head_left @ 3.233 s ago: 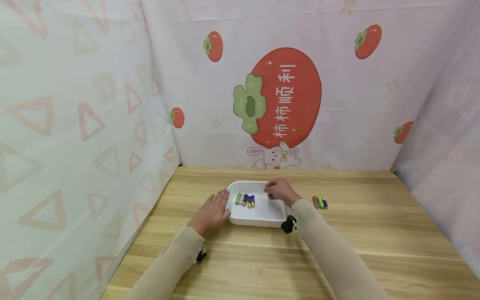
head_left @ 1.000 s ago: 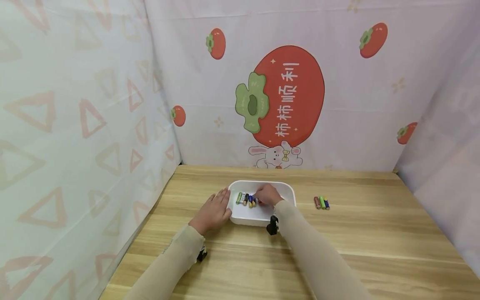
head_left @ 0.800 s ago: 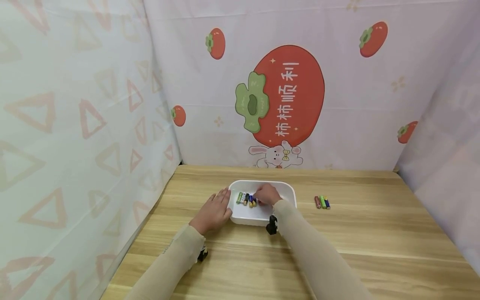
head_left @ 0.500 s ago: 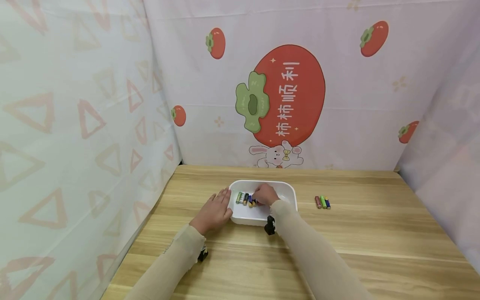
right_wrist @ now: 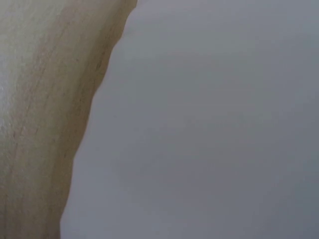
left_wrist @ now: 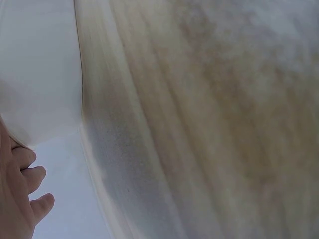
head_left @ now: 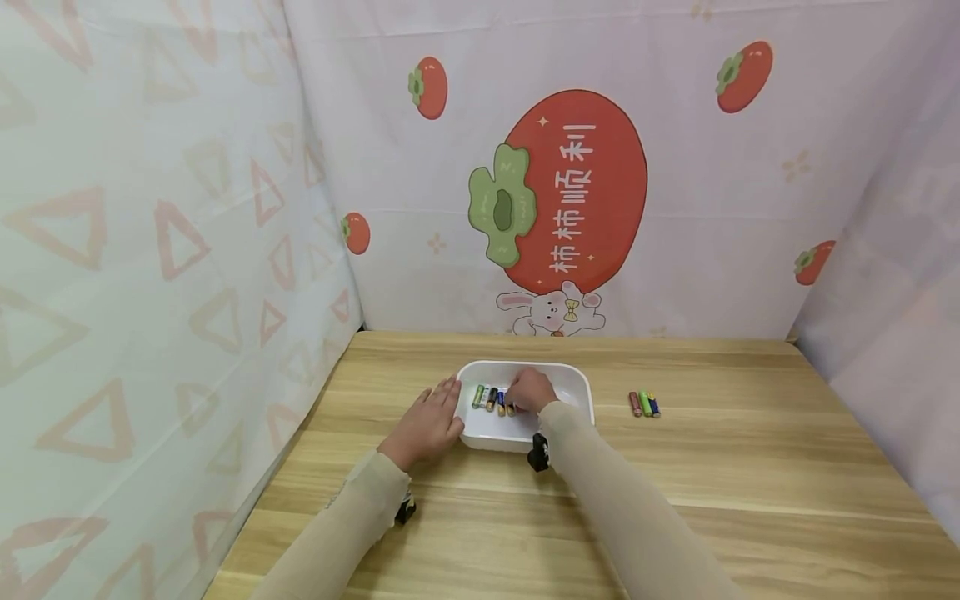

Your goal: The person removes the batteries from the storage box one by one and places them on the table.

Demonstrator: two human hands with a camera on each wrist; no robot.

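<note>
A white tray (head_left: 495,437) sits on the wooden table with a row of batteries inside: green (head_left: 477,396), white, black-and-gold (head_left: 492,399) and blue-and-gold (head_left: 502,403). My left hand (head_left: 426,423) lies against the tray's left wall with extended fingers. Part of that hand (left_wrist: 19,184) shows at the lower left of the left wrist view, against the white tray (left_wrist: 42,64). My right hand (head_left: 530,391) reaches inside, its curled fingers pinching at a battery (head_left: 512,409) at the row's right end, mostly covered by the fingers. The tray wall (right_wrist: 199,124) fills most of the right wrist view.
To the right of the tray, three more batteries lie side by side on the table (head_left: 735,467): a dark red one (head_left: 635,404), a green one (head_left: 646,404) and a blue one (head_left: 655,406). Printed cloth (head_left: 405,292) hangs behind the table and along both sides.
My right hand has moved left from the tray's right part to the right end of the battery row, then shifted only slightly. My left hand has stayed at the tray's left wall.
</note>
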